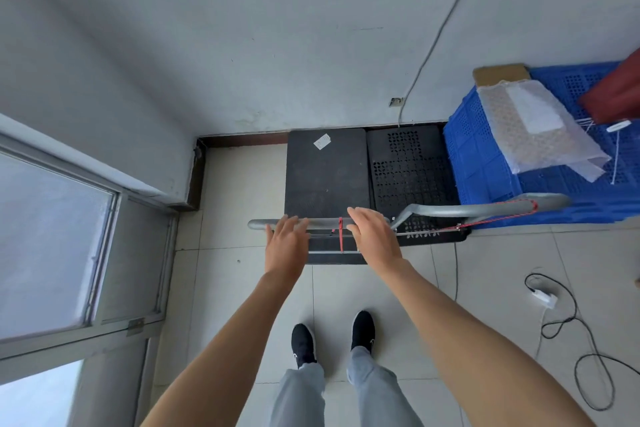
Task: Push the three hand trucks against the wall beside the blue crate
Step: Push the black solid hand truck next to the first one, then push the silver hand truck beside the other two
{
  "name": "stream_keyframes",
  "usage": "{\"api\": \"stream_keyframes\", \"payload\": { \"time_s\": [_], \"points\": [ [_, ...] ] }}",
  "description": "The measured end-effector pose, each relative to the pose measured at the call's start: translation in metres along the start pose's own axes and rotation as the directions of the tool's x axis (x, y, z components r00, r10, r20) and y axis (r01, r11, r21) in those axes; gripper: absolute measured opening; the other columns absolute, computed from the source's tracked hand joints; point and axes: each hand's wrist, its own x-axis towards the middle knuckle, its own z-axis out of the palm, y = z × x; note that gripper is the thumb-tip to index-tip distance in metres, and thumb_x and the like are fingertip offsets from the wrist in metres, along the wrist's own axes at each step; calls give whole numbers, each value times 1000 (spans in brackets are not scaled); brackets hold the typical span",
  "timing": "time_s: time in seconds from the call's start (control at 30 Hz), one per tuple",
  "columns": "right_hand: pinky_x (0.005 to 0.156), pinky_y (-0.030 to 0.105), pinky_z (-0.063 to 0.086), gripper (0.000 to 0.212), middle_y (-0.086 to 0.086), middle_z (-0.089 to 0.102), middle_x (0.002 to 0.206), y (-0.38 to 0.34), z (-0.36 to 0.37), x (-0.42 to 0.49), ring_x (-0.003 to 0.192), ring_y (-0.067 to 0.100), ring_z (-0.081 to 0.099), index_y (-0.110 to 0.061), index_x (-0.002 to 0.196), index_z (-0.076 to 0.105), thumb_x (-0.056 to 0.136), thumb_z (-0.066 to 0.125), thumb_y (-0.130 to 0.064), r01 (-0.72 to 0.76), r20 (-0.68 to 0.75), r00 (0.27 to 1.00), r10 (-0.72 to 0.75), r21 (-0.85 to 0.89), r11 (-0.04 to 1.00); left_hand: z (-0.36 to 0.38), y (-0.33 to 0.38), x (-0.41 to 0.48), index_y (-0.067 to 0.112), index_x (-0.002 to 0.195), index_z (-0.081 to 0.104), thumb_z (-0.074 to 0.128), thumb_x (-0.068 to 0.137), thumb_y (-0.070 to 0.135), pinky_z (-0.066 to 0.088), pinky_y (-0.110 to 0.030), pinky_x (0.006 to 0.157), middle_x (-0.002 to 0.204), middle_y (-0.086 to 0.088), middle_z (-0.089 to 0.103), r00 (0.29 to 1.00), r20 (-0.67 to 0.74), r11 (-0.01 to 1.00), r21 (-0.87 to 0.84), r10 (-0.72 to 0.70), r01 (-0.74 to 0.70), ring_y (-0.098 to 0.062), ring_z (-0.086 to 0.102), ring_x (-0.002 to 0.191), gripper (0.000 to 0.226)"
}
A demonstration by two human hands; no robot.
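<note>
Two black hand trucks stand side by side with their far ends at the wall. The left one has a solid deck [325, 177] bearing a white label. The right one has a perforated deck [412, 173] and touches the blue crate [485, 166]. A grey handle bar [322, 224] crosses in front of me, with a red cord tied at its middle. My left hand [285, 246] and my right hand [372, 239] rest over this bar, fingers spread and loosely curved. A second grey handle [485, 210] runs to the right with a red cord along it.
The blue crate holds bubble wrap [533, 135], cardboard and a red object. A white charger with black cables [554, 315] lies on the tiles at right. A window frame [104, 218] and a wall corner bound the left side. My feet stand on the tiles behind the trucks.
</note>
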Motion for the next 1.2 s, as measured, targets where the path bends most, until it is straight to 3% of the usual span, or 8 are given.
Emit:
{"api": "stream_keyframes", "payload": {
  "time_s": [0.07, 0.17, 0.47, 0.63, 0.8, 0.93, 1.03, 1.2],
  "points": [
    [79, 49, 54, 32, 12, 67, 99, -6, -12, -4, 100, 35, 61, -3, 112, 62, 82, 71, -8, 10, -41, 999, -11, -34, 999, -8, 7, -7, 15, 134, 49, 46, 96, 15, 19, -62, 112, 141, -8, 48, 997, 58, 999, 29, 44, -46, -29, 30, 139, 38],
    [78, 53, 54, 32, 13, 66, 105, -19, -28, -17, 104, 36, 58, -3, 116, 60, 85, 68, -8, -18, -87, 996, 10, -91, 996, -21, 10, -15, 22, 142, 38, 41, 100, 30, 12, -61, 114, 150, -5, 37, 991, 74, 990, 75, 115, -121, -26, 20, 144, 43],
    [85, 51, 53, 33, 19, 64, 111, -55, -64, -113, 104, 36, 59, 0, 120, 58, 87, 63, -4, -161, -247, 960, 134, -92, 983, -68, 1, -64, 26, 139, 39, 39, 99, 41, 8, -59, 115, 151, 0, 37, 936, 51, 930, 110, 348, -352, -25, 20, 144, 43],
    [93, 45, 50, 41, 19, 57, 131, -50, -81, -192, 121, 35, 51, -6, 132, 52, 92, 56, -9, -370, -355, 868, 348, 7, 929, -76, 40, -100, 26, 141, 38, 39, 99, 41, 9, -59, 115, 151, 1, 37, 885, 86, 883, 78, 457, -463, -23, 19, 144, 45],
    [95, 44, 49, 39, 18, 57, 131, -28, -115, -312, 121, 34, 51, -8, 132, 54, 94, 50, -16, -554, -533, 659, 531, 135, 822, -47, 149, -164, 28, 144, 35, 39, 98, 46, 7, -57, 116, 153, 2, 33, 718, 191, 730, 14, 669, -684, -21, 16, 145, 50],
    [90, 43, 52, 39, 12, 57, 132, 2, -154, -455, 119, 30, 53, -11, 129, 55, 93, 47, -24, -726, -639, 388, 664, 232, 647, -12, 259, -254, 28, 144, 36, 40, 96, 48, 7, -58, 116, 153, 3, 34, 473, 232, 496, -47, 850, -867, -19, 18, 145, 52],
    [97, 42, 46, 40, 13, 52, 139, 5, -166, -579, 126, 28, 48, -14, 134, 51, 95, 49, -24, -808, -666, 198, 719, 304, 505, 15, 325, -353, 29, 144, 35, 40, 97, 49, 7, -55, 116, 153, 5, 34, 311, 217, 340, -112, 925, -934, -19, 20, 144, 52],
    [101, 44, 46, 45, 12, 48, 143, -24, -150, -789, 131, 28, 44, -16, 140, 45, 96, 48, -27, -884, -646, -41, 763, 379, 273, 71, 385, -550, 26, 144, 35, 40, 96, 49, 13, -53, 116, 152, 1, 36, 63, 262, 127, -233, 963, -964, -20, 22, 144, 54]
  ]
}}
